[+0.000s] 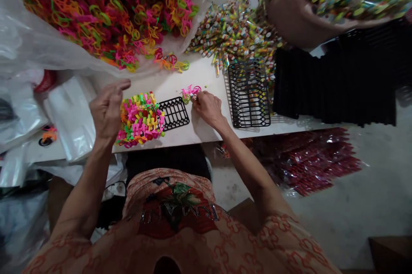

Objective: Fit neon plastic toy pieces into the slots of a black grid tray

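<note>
My right hand (209, 108) rests low over the white table, its fingertips pinched at a small cluster of pink and green plastic toy pieces (191, 92). The exact piece between those fingers is mostly hidden. My left hand (107, 113) is raised at the left, index finger stretched out and the others half bent; nothing shows in it. Between the hands lies a black plastic grid tray (175, 113). Its left part is covered by rows of pink, green and yellow plastic pieces (141, 119), close beside my left hand.
A large heap of bright plastic pieces (128, 16) lies in clear plastic at the back. Small candy-filled tubes (234, 29) are piled behind another black grid (249, 93). Stacked black grids (331, 80) stand at right; clear bags (72, 115) lie at left. The table's front edge runs before me.
</note>
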The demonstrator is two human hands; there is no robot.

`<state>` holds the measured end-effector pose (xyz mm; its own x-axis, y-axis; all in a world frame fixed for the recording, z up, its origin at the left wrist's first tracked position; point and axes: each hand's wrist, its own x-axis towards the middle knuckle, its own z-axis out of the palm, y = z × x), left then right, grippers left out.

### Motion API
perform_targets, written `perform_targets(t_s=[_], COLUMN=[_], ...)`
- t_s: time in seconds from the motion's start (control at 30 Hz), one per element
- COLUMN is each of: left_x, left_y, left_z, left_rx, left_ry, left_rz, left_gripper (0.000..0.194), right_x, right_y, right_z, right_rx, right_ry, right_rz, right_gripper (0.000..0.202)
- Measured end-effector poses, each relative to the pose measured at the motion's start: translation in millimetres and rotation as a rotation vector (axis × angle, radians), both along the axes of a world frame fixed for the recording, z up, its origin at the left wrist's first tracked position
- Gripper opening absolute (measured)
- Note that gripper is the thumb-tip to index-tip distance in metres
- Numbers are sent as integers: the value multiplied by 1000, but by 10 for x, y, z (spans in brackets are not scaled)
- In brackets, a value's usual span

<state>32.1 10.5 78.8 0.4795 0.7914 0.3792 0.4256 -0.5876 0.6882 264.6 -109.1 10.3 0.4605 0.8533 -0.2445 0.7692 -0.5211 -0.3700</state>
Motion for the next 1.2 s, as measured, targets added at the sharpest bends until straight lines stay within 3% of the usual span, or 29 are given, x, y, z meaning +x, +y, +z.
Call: perform_targets(t_s=[0.1,0.23,0.43,0.57,0.8,0.9,1.07,1.2], left_x=[29,134,222,210,213,213,200,199], left_y=[-70,-79,-62,-83,-78,-78,-99,-114], left_z=[-28,-79,-193,-255,-264,-269,-289,-313], left_rx=[11,48,114,144,170,184,215,312], left_ry=[176,341,596,633,611,612,630,612], left_rz=[-86,-100,-238,-267,-270,-275,-276,-283], left_gripper=[35,37,42,46,46,45,43,43], right_x=[13,-92,-267,-286,-296,-394,-538,-499], right_y=[-24,-89,-74,-24,139,266,449,496], right_z=[-7,-50,-32,-95,-272,-301,-341,-257], right_rx=[81,223,272,309,564,557,482,369], right_ry=[180,491,426,422,736,813,890,681], right_rz=[-34,-35,8,-25,-126,-135,-20,193], right_gripper=[20,17,15,14,6,5,7,7])
